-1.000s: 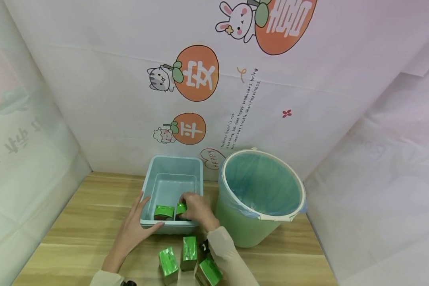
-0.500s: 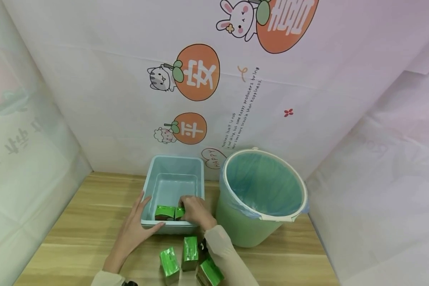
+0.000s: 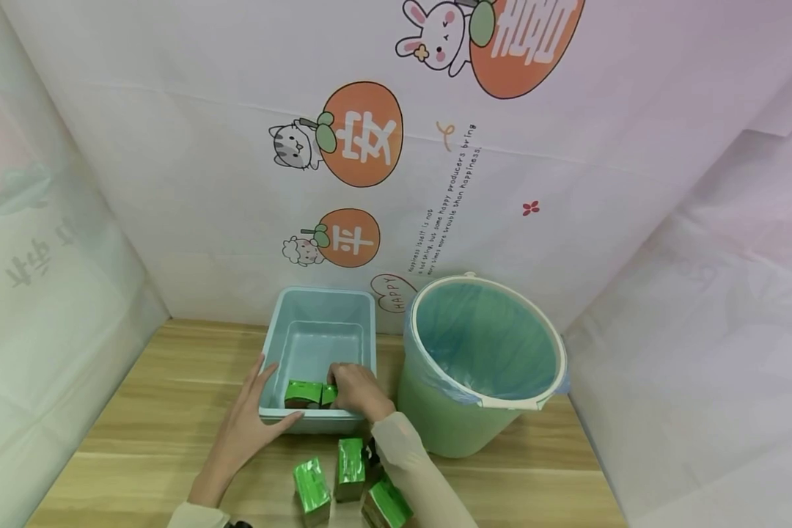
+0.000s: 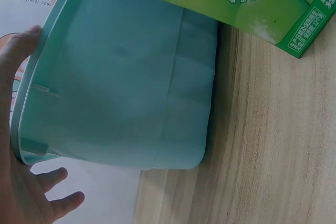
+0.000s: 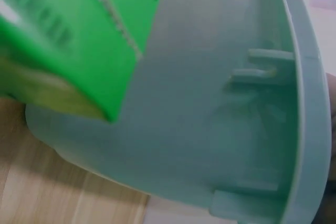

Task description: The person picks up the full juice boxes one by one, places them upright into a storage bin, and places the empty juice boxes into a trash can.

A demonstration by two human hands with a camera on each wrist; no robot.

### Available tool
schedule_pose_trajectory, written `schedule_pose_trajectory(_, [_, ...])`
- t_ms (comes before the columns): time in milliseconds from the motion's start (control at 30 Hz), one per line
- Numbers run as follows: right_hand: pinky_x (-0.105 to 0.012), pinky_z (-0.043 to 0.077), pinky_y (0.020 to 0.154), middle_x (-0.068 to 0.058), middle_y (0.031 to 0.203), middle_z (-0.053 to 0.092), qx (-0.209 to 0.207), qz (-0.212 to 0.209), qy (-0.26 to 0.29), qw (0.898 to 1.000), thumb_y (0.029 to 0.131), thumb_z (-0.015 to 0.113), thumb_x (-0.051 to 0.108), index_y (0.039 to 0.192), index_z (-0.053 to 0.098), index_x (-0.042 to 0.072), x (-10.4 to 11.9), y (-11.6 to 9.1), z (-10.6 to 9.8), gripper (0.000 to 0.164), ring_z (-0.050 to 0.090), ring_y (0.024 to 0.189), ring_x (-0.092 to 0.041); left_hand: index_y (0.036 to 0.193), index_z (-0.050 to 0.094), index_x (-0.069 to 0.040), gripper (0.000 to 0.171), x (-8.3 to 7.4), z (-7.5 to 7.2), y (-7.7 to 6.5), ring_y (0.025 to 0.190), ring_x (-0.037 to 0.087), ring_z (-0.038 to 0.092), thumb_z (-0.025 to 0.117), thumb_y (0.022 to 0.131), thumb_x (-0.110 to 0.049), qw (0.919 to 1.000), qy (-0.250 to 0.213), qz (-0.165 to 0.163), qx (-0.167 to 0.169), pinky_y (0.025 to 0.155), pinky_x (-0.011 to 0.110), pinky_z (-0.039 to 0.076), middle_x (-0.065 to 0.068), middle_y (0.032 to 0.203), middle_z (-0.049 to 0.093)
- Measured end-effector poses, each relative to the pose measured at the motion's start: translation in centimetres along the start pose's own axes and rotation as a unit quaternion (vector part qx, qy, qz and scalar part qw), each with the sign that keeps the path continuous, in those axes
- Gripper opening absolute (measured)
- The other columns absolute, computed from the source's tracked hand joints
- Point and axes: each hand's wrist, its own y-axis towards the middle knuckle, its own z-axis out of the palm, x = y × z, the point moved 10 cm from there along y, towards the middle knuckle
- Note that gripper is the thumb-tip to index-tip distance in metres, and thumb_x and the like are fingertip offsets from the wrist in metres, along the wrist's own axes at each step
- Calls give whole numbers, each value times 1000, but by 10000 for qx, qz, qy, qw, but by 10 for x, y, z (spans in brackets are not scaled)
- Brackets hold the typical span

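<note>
A light blue plastic basin (image 3: 323, 339) stands near the back wall. Fingers spread, my left hand (image 3: 246, 412) rests at its near left corner, the thumb along the front rim. Inside the basin, my right hand (image 3: 358, 389) reaches down over the front edge and grips a green drink carton (image 3: 328, 397), mostly hidden by the fingers. Right beside it on the left lies another green carton (image 3: 302, 394). In the left wrist view a carton with printed fruit (image 4: 268, 17) stands before the basin's outer wall (image 4: 121, 82).
In front of the basin, three green cartons stand on the wooden table: a middle one (image 3: 350, 469), a left one (image 3: 312, 490) and a right one (image 3: 388, 501) beside the right sleeve. A tall green bin (image 3: 435, 422) with a blue liner stands to the right.
My right hand has shifted slightly left with its carton, narrowing the gap to the carton beside it. The left hand keeps its place at the basin's corner.
</note>
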Motion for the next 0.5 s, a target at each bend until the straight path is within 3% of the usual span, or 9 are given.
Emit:
schedule_pose_trajectory(267, [-26,57,80,-1,104,72,164,107,64,9998,82,94,13,110,72,11,3,-4,-1,36,68,94,-16,162,39,-10,97,1,1,-1,140,60,42,88,86,-45,10000,56,-17,0,90,77,52,15,176,17])
schedule_pose_trajectory(500, [-29,58,81,-4,111,72,63,47,287,9996,88,90,19,114,74,9,5,-15,-12,32,69,98,-18,162,38,-10,98,1,1,0,141,61,41,88,86,-45,10000,49,-30,21,92,80,48,16,176,17])
